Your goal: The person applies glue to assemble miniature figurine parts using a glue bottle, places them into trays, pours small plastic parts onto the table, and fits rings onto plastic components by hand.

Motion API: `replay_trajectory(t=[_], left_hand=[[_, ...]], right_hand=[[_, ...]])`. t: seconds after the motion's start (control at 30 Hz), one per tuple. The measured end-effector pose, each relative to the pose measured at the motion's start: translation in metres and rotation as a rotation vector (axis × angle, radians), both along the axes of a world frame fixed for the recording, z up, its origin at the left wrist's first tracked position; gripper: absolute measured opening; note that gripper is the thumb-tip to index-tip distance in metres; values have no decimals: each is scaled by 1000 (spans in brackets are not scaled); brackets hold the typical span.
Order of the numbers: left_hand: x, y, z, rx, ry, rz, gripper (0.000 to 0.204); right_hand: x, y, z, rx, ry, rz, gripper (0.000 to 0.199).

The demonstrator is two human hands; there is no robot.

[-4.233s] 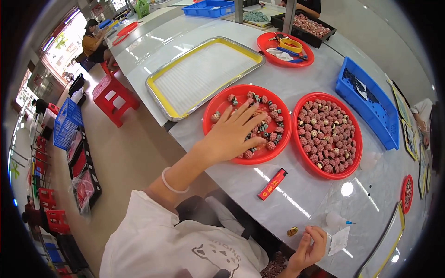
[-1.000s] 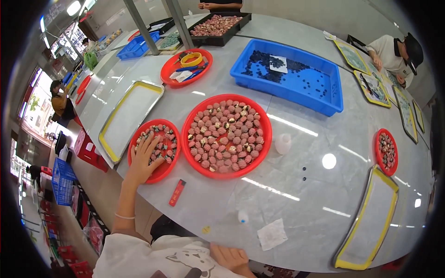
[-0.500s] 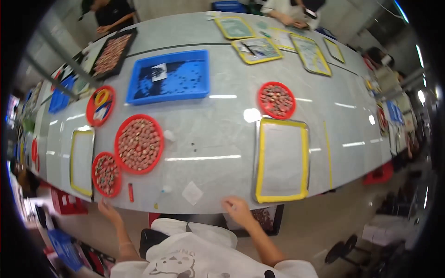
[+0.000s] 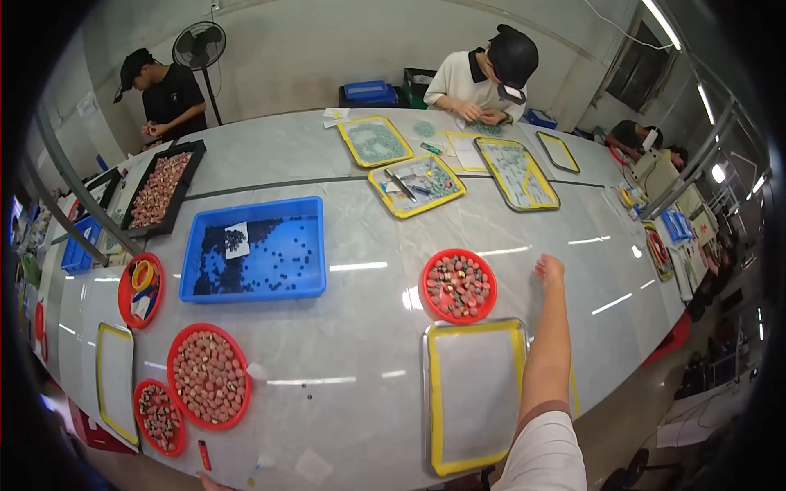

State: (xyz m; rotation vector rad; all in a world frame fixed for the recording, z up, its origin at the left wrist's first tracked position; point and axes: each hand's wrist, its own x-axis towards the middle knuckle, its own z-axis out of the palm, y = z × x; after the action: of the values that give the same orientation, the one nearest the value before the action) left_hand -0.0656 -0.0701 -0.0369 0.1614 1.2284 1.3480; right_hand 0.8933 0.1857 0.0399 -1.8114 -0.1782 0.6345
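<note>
My right hand (image 4: 550, 268) is stretched far out over the grey table, to the right of a round red basket (image 4: 459, 284) of pinkish-brown beads. Its fingers are curled; whatever lies inside them, if anything, is hidden. Below the basket, partly behind my right arm, lies a metal tray with yellow-taped edges (image 4: 436, 401). Only a sliver of my left hand (image 4: 210, 482) shows at the lower edge, near a small red stick-shaped item (image 4: 204, 455). How its fingers are held does not show.
A blue bin (image 4: 286, 270) with dark small pieces stands left of centre. Two red baskets of beads, one large (image 4: 208, 375) and one smaller (image 4: 160, 417), sit at the near left. Yellow-edged trays (image 4: 417, 185) lie farther back, before a person (image 4: 483, 82) seated across the table.
My head view has tilted upward. From near the table's front edge my right hand has reached forward, past the taped tray. My left hand has mostly dropped out of view.
</note>
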Motion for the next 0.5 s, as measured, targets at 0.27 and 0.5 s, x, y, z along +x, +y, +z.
replay_trajectory(t=[0.27, 0.5], left_hand=[[-5, -10, -25, -510, 909, 288, 69], [-54, -3, -42, -765, 1134, 388, 53]], right_hand=[[37, 150, -74, 858, 194, 37, 48], [53, 170, -57, 1032, 424, 9, 46]])
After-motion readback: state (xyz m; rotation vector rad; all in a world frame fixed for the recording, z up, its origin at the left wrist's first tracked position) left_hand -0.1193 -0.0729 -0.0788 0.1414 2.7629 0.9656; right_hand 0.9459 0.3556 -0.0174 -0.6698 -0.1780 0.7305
